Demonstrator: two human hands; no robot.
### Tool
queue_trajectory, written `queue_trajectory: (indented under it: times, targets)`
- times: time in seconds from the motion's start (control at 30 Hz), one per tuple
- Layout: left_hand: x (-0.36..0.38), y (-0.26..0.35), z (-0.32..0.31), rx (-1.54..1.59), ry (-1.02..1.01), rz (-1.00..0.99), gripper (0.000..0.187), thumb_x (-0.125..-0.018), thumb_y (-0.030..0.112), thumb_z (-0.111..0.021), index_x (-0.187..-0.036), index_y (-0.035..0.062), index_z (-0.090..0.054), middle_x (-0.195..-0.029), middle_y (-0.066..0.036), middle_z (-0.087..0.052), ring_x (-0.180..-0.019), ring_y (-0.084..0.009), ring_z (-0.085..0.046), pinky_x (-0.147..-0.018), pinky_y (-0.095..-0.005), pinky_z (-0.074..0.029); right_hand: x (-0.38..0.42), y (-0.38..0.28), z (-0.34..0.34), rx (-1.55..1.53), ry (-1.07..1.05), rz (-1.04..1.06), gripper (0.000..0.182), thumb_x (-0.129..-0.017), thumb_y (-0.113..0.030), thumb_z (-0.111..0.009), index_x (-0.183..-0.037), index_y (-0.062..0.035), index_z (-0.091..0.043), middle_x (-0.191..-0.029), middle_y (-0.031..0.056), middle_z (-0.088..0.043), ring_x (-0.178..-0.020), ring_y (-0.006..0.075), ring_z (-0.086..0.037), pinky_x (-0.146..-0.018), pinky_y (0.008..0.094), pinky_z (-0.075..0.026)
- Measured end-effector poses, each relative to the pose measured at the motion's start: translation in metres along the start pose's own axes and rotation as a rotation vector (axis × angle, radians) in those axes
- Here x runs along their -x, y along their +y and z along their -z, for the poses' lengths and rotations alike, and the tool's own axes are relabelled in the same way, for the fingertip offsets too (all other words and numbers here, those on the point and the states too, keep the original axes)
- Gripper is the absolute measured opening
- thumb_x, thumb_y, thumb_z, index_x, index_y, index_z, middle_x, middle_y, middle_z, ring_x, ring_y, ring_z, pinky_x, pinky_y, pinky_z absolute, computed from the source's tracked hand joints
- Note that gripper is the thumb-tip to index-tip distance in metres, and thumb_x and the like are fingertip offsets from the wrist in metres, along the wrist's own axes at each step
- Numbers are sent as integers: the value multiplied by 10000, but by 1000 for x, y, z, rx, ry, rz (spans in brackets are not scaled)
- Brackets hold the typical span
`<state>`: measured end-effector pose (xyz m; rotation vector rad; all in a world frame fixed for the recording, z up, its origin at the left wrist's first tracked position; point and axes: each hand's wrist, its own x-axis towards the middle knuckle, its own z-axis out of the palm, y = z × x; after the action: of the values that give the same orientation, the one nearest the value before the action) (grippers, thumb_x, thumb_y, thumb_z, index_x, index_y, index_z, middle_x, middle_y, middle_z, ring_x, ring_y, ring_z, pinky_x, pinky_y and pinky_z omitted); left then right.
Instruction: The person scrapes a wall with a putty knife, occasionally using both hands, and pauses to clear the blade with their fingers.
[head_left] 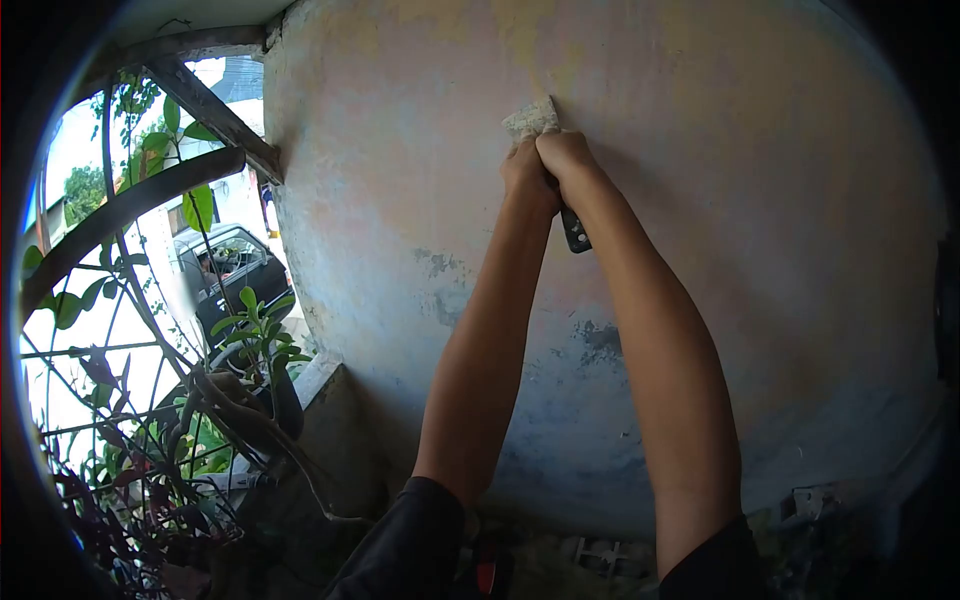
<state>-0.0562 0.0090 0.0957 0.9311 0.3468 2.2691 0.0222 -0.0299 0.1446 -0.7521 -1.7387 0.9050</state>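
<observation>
Head view. Both arms reach up to a weathered, patchy painted wall. The left hand and the right hand are clenched side by side, touching, around one scraper. Its paint-caked blade stands above the knuckles and lies flat against the wall; its dark handle end projects below the right hand, between the two forearms. Grey-blue patches of bare surface show on the wall below the hands. At left, a curved metal grille carries climbing leafy plants; a dark vehicle is visible beyond it. Dark sleeves cover the upper arms at the bottom edge
</observation>
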Motion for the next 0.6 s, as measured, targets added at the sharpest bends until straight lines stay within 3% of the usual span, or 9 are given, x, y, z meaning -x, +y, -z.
queue_trajectory:
  times: [0.23,0.27,0.33,0.47,0.57,0.6]
  targets:
    - [-21,22,-11,-106,-61,58,249,-842,164,-571,-1056,49,-512,-965,-105,-565,-812,-249,-566,-676,-425,-471,-13,-28,-4,-30,16,95,483,-780,-165,-536,-1191,85,-491,-1227,264,-497,-1180,299,-481,-968,314,-385]
    - [-22,25,-12,-144,-81,49,249,-838,160,-574,-1053,51,-514,-966,-101,-566,-813,-248,-567,-678,-420,-470,-15,-33,-3,-10,-10,32,493,-782,-159,-525,-1215,71,-474,-1244,262,-484,-1195,291,-466,-978,308,-374]
    - [4,54,-46,168,221,202,215,-846,171,-543,-1030,63,-518,-969,-84,-570,-820,-240,-571,-679,-403,-469,-22,-36,-6,9,-34,-21,505,-784,-152,-514,-1239,57,-457,-1261,260,-471,-1211,283,-451,-987,301,-363]
    - [-33,70,-32,79,-89,198,236,-863,216,-520,-1044,65,-509,-992,-94,-564,-845,-241,-569,-697,-402,-473,-27,-54,-13,-24,-10,166,503,-798,-172,-504,-1252,37,-448,-1271,268,-454,-1218,300,-438,-998,320,-356]
    - [13,74,-40,-58,95,163,271,-887,235,-518,-1091,59,-490,-992,-105,-561,-855,-242,-567,-714,-394,-481,-12,-42,-14,-1,-34,95,488,-830,-239,-498,-1222,52,-469,-1246,285,-463,-1196,348,-446,-993,349,-367]
    - [15,56,-26,-126,3,43,293,-902,244,-504,-1122,54,-474,-1006,-113,-560,-860,-245,-568,-722,-389,-484,1,-28,-13,13,-5,74,473,-852,-252,-471,-1206,62,-479,-1231,287,-475,-1182,357,-458,-983,360,-375]
